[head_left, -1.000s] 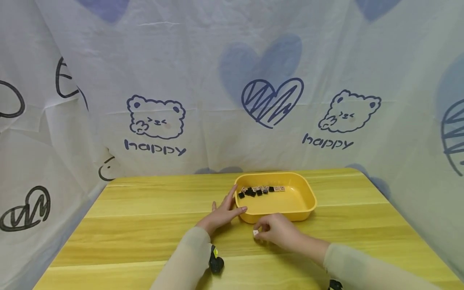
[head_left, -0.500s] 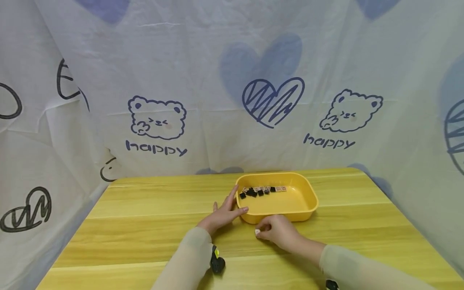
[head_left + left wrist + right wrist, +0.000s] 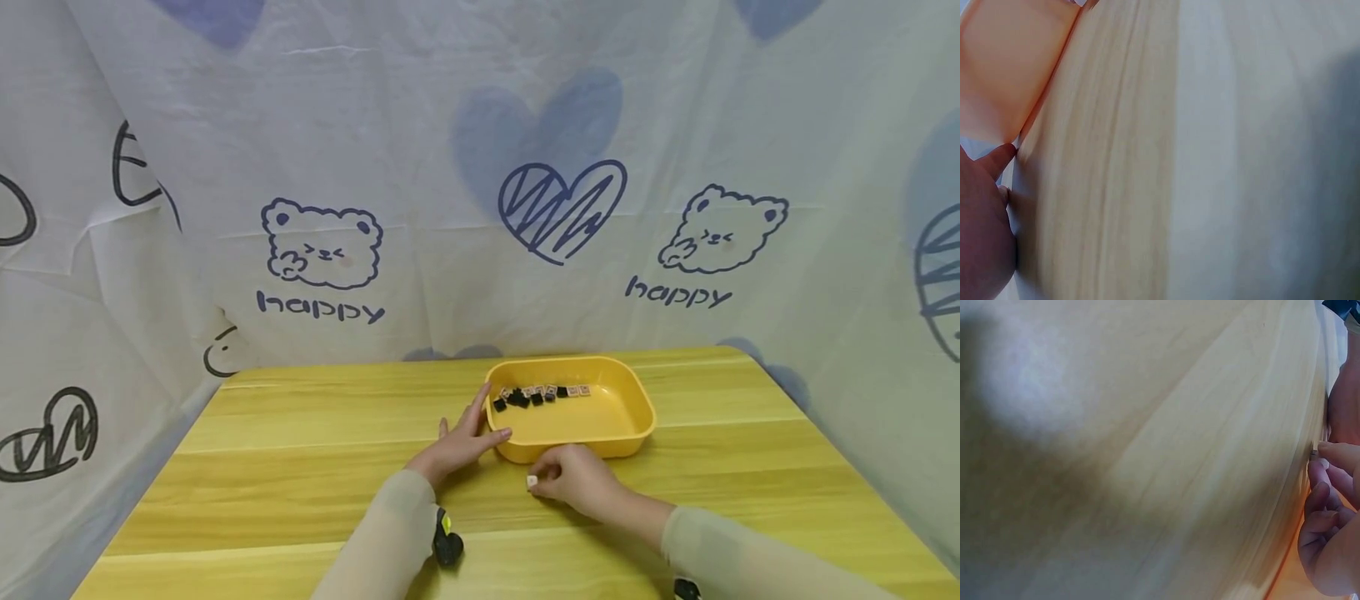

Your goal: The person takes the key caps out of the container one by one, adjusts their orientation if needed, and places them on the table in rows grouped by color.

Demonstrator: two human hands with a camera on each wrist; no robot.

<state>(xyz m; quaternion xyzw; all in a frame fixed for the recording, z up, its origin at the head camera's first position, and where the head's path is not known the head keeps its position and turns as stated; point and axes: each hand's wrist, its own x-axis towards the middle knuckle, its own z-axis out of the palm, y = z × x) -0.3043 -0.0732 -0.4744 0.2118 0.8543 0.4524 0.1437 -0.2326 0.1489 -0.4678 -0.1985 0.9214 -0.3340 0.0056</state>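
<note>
The counter point(image 3: 300, 467) is wide, yellow wood. A curtain point(image 3: 337, 167) with bears and hearts hangs behind it.

Next in size is the yellow tray point(image 3: 637, 417), sitting on the counter toward the back. A row of little tiles point(image 3: 542, 393) lies inside it along the far wall. Some are black and some are pale.

The left hand point(image 3: 459, 443) rests on the counter at the tray's near left corner. Its fingers point(image 3: 476, 410) are straight and lie against the tray's wall, holding it steady. They hold nothing.

The right hand point(image 3: 576, 482) sits on the counter just in front of the tray. Its fingers point(image 3: 1335, 453) are curled in and pinch one tile point(image 3: 532, 481), a small white one. That tile is down at the counter, outside the tray and close to its near wall.

It looks like the step in hand is picking up or setting down this one tile beside the tray. I cannot tell which. A next move would call for a soft, steady pinch, because the tile is tiny and could slip. The left hand should stay on the tray so it does not slide
</note>
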